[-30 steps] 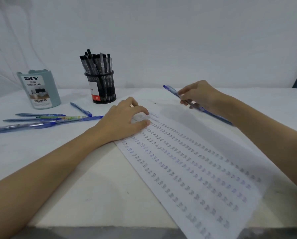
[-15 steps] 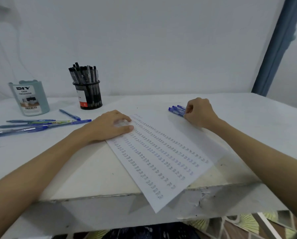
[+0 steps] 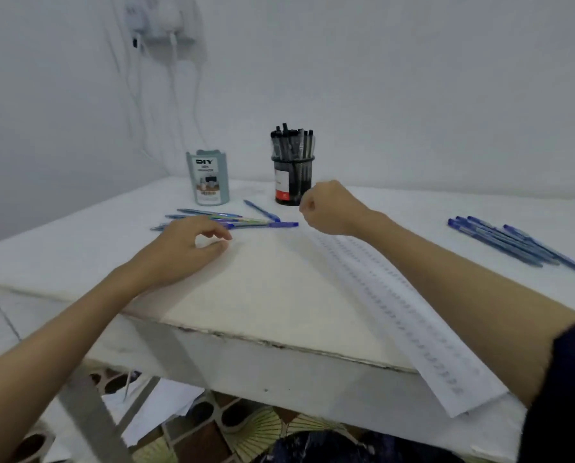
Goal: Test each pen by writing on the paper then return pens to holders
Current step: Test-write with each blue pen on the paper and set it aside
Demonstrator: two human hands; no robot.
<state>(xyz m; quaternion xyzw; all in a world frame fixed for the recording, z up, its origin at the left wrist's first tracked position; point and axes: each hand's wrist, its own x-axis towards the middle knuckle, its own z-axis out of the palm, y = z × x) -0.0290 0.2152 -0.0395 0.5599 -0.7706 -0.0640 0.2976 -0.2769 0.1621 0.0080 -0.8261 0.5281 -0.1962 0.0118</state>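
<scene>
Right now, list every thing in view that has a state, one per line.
Black mesh pen holder: upright, full of black pens.
Grey-green DIY organizer: upright.
Loose blue pens at left: lying flat.
Blue pens at right: lying grouped.
Lined white paper: overhanging table edge.
Left hand: holds nothing.
Right hand: curled, holds nothing.

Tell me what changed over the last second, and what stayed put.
The right hand, which held a blue pen, laid it on the pile of blue pens at the right, let go and crossed empty toward the loose blue pens at the left. The left hand slid off the white practice sheet onto the white table. The black mesh holder and grey-green organizer stayed.
</scene>
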